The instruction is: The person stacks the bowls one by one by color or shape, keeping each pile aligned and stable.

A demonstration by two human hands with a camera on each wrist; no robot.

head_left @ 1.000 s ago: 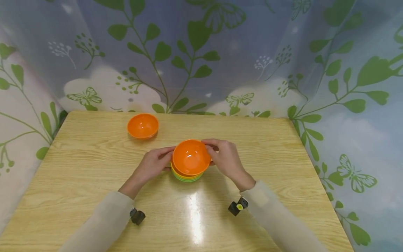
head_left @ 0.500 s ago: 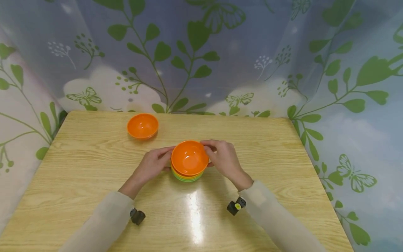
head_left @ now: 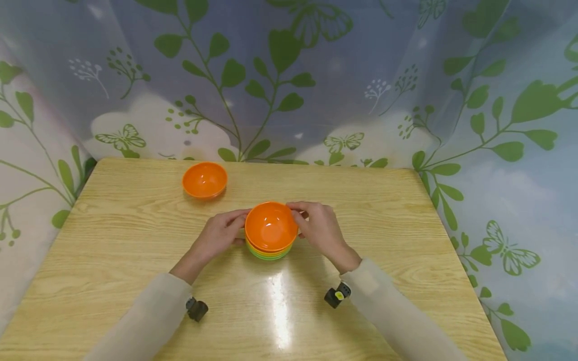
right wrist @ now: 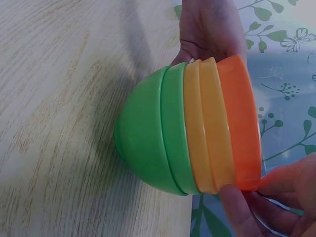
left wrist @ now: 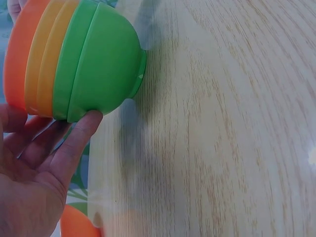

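In the head view a stack of nested bowls stands mid-table, with an orange bowl (head_left: 271, 226) on top. Seen from the side in the left wrist view, green bowls (left wrist: 101, 64) form the bottom and yellow bowls (left wrist: 47, 64) come between them and the orange one. My left hand (head_left: 218, 234) grips the stack's left side, its fingers spread along the green and yellow walls and its thumb near the orange rim. On the opposite side my right hand (head_left: 321, 228) pinches the orange bowl by its rim, one finger touching the yellow wall in the right wrist view.
A second orange bowl (head_left: 205, 180) stands apart at the back left of the wooden table (head_left: 113, 240). Behind the table's back edge hangs a curtain (head_left: 343, 100) printed with leaves and butterflies, which also runs along both sides.
The top orange bowl has shifted slightly left and settled straighter on the stack, and my right hand has moved left with it. My left hand has stayed almost still.
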